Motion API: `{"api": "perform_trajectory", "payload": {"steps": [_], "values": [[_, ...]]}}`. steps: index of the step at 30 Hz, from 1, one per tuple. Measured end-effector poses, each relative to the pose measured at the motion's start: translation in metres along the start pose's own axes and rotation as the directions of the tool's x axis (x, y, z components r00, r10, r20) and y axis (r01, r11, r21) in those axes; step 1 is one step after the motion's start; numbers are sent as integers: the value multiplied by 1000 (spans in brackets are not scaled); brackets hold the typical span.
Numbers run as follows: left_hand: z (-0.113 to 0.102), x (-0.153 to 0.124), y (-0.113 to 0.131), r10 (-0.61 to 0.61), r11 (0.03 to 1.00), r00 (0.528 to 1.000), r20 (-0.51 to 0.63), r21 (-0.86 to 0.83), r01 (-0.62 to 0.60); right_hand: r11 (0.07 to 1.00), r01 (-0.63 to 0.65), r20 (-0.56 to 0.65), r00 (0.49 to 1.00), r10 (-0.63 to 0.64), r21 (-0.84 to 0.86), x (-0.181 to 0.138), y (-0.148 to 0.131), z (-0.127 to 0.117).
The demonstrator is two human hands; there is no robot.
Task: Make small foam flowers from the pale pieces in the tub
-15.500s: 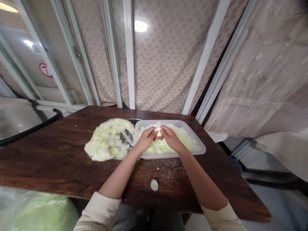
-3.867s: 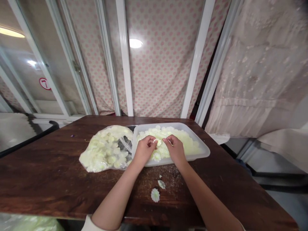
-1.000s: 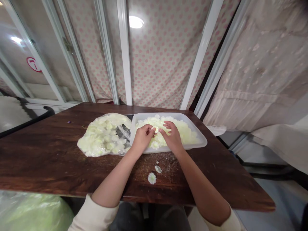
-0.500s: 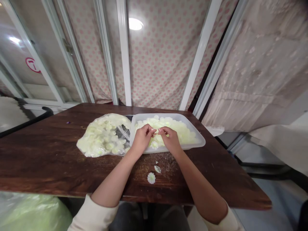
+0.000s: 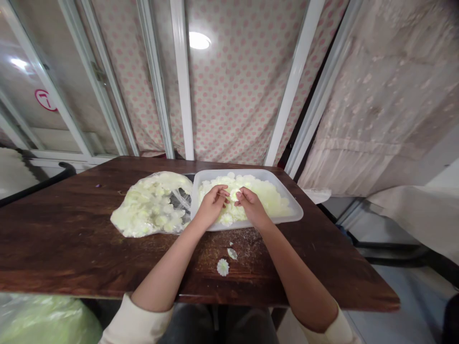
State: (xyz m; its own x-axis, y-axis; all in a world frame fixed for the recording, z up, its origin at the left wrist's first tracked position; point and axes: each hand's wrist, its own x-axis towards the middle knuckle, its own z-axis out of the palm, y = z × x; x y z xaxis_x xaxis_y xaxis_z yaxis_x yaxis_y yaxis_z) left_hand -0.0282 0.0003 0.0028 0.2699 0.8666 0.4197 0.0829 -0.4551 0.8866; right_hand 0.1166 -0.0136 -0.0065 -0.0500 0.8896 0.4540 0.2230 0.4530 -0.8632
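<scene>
My right hand (image 5: 251, 206) pinches a small white flower (image 5: 234, 195) with a yellow-green middle between thumb and fingertips. Just left of it, my left hand (image 5: 212, 206) has its fingers bent and apart, with nothing visible in them. Both hands are over a translucent plastic tray (image 5: 292, 216), which holds a heap of pale yellow-white flower pieces (image 5: 268, 193). Against the tray's left side lies a clear plastic bag (image 5: 148, 205) full of similar flower pieces.
On the dark wooden table (image 5: 71, 224), a loose flower (image 5: 223, 267) and a small petal-like piece (image 5: 232, 253) lie near the front edge. Below the table at left stands a bag (image 5: 50, 320) with pale green contents. Curtained glass panels (image 5: 236, 95) rise behind.
My hands have moved slightly apart. The flower now shows face-on in my right hand, and my left fingers have come away from it. The whole view has shifted a little.
</scene>
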Motion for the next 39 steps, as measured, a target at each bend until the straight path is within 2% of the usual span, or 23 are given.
{"api": "perform_trajectory", "payload": {"steps": [1, 3, 6, 9, 13, 17, 23, 27, 30, 35, 39], "values": [[0, 0, 1, -72, 996, 997, 41, -54, 74, 1000, 2, 9, 1000, -2, -8, -1, 0, 0], [0, -1, 2, -124, 988, 983, 132, -72, 134, 998, 5, 42, 999, -2, -58, -3, -2, 2], [-1, -4, 6, -97, 994, 972, 212, -36, 107, 992, 5, 72, 997, 4, -126, -5, -4, 3], [-1, -6, 8, -62, 994, 967, 247, -68, 81, 990, 2, 53, 999, 6, -138, -7, -7, 5], [-1, -5, 7, -43, 992, 976, 212, -106, 67, 990, 38, 54, 998, -30, -137, -7, -8, 6], [-1, -4, 6, -44, 997, 989, 139, -55, 52, 986, 80, 65, 995, -71, -145, -6, -7, 6], [0, -6, 8, -21, 1000, 968, 249, 7, 20, 987, -32, -86, 996, 19, -156, -5, -3, 5], [1, -6, 6, -36, 999, 969, 246, 47, 26, 966, -91, -157, 986, 54, -240, -6, -5, 4], [0, -5, 4, -52, 998, 977, 208, 36, 46, 975, -39, -129, 992, 11, -217, -5, -5, 4], [0, -3, 3, -60, 998, 989, 136, 20, 58, 981, 41, 37, 999, -35, -192, -4, -5, 5], [-1, -3, 3, -38, 998, 990, 137, 52, 31, 979, 25, 2, 1000, -25, -204, -4, -5, 5]]}}
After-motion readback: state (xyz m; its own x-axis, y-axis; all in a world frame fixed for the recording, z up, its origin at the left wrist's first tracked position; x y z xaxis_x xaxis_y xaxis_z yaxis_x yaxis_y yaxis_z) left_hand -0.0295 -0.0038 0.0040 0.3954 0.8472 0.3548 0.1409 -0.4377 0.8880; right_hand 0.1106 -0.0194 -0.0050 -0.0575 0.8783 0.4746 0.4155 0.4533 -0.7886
